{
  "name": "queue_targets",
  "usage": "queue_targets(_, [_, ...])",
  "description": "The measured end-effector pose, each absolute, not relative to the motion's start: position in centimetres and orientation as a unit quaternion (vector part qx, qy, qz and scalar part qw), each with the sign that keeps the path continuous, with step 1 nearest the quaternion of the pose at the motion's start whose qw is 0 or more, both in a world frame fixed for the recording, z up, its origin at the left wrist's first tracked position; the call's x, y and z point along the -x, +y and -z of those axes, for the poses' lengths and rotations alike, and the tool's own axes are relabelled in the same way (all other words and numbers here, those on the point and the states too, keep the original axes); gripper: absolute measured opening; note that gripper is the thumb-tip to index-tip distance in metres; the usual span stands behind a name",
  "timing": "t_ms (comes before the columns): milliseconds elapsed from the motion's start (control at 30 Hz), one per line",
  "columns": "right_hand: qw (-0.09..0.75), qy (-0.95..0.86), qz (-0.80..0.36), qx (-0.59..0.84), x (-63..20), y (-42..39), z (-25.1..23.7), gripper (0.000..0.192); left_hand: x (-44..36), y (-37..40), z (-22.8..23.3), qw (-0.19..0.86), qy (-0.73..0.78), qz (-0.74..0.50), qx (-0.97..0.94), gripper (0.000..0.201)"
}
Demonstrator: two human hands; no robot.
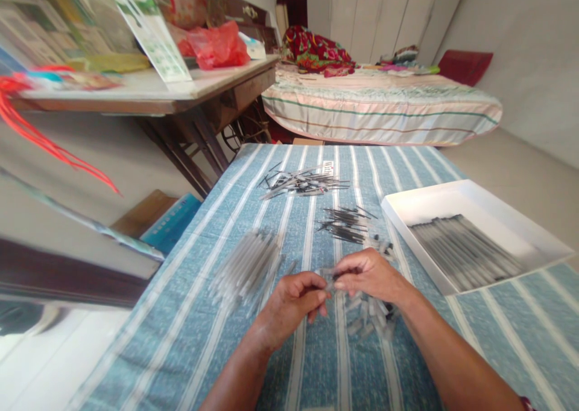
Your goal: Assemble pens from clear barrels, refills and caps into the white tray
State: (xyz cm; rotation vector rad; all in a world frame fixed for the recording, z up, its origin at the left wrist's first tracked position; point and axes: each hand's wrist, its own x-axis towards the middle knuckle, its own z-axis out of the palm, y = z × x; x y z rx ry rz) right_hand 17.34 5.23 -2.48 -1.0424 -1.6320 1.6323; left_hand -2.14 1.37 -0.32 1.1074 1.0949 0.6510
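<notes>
My left hand (298, 299) and my right hand (366, 273) meet over the near middle of the table, fingers pinched. Between their fingertips is a small translucent grey pen part (329, 273), blurred and partly hidden. Under and beside my right hand lies a heap of short grey pen caps (371, 315), some with dark ends. To the left of my left hand, long grey pen barrels (249, 263) lie side by side in a bundle. Thin black pen refills (346, 224) form a pile beyond my right hand.
Farther back lies a loose pile of thin dark and grey sticks (307, 183). On the right, a white box (506, 218) holds a row of grey pens (464, 248). A striped blue cloth (181, 338) covers the table. A sewing table (136, 97) stands left, a bed (380, 106) behind.
</notes>
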Motion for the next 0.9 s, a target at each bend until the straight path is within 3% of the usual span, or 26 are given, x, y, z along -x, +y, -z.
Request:
queue_targets(300, [0.227,-0.679,-0.577,0.394,-17.8,5.3,1.8,0.029,1.9,1.3,0.6,0.66,0.487,-0.265,-0.507,0.016])
queue_targets(533, [0.184,-0.706,-0.541,0.419,-17.4,5.1,1.7,0.047,1.9,1.4,0.7,0.657,0.48,-0.273,-0.513,0.017])
queue_targets(767, [0.227,-0.706,-0.544,0.393,-17.7,5.3,1.7,0.025,2.0,1.4,0.9,0.65,0.489,-0.283,-0.509,0.018])
queue_targets(900, [0.208,-0.727,-0.485,0.44,-17.1,5.0,1.4,0.045,2.0,1.4,0.9,0.648,0.491,-0.286,-0.507,0.017])
